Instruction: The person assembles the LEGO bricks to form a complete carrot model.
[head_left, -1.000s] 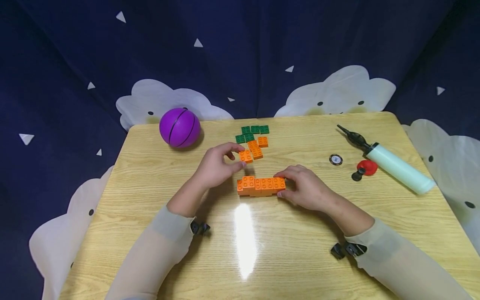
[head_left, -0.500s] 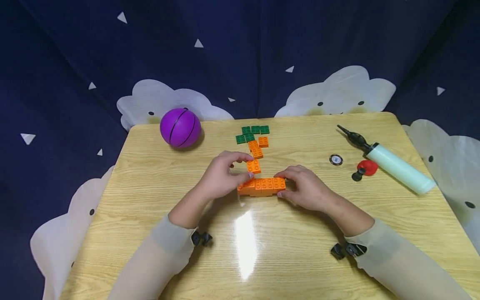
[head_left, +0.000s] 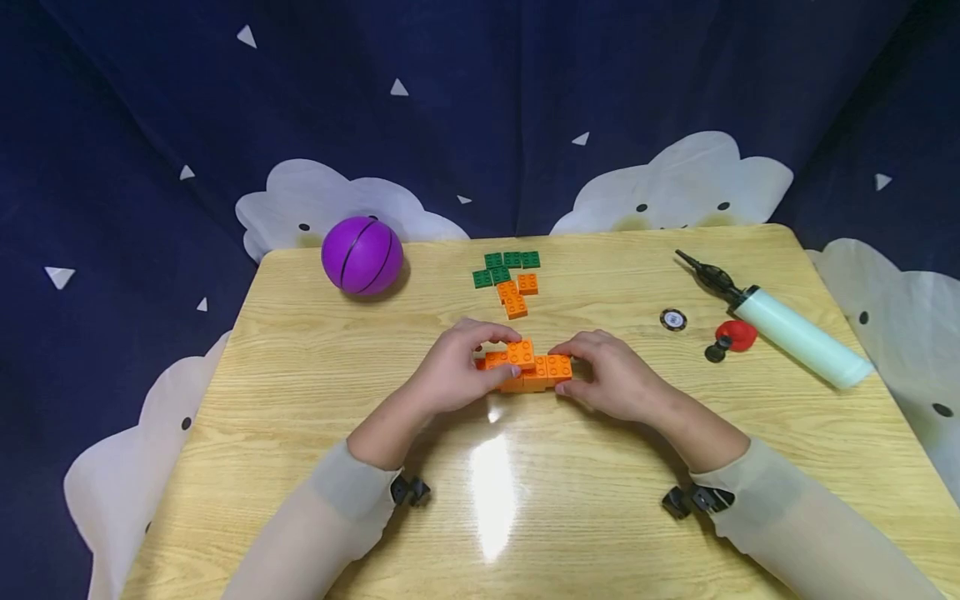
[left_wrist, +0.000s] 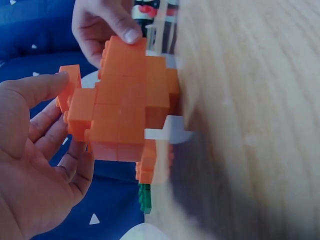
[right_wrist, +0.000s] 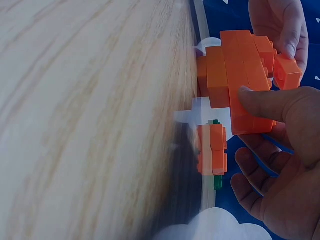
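Note:
My left hand (head_left: pixel 463 365) pinches a loose orange toy brick (head_left: pixel 521 353) between thumb and fingers, over the top of a stepped orange brick build (head_left: pixel 534 384). In the left wrist view this brick (left_wrist: pixel 70 86) is tilted beside a studded brick on the build's top layer. My right hand (head_left: pixel 611 375) grips the build's right end, its thumb (right_wrist: pixel 257 100) flat on the near side and fingers behind. The build narrows downward in steps to the tabletop. Part of its left end is hidden behind my left hand.
Behind the build lie several loose orange bricks (head_left: pixel 515 306) and several green bricks (head_left: pixel 512 259). A purple ball (head_left: pixel 362 256) sits at back left. On the right are a pale green hand pump (head_left: pixel 801 335), a red-and-black piece (head_left: pixel 735 335) and a round chip (head_left: pixel 673 319).
My left hand has carried the orange brick from beside the loose bricks toward me and to the right, over the build. The right hand has stayed on the build's right end.

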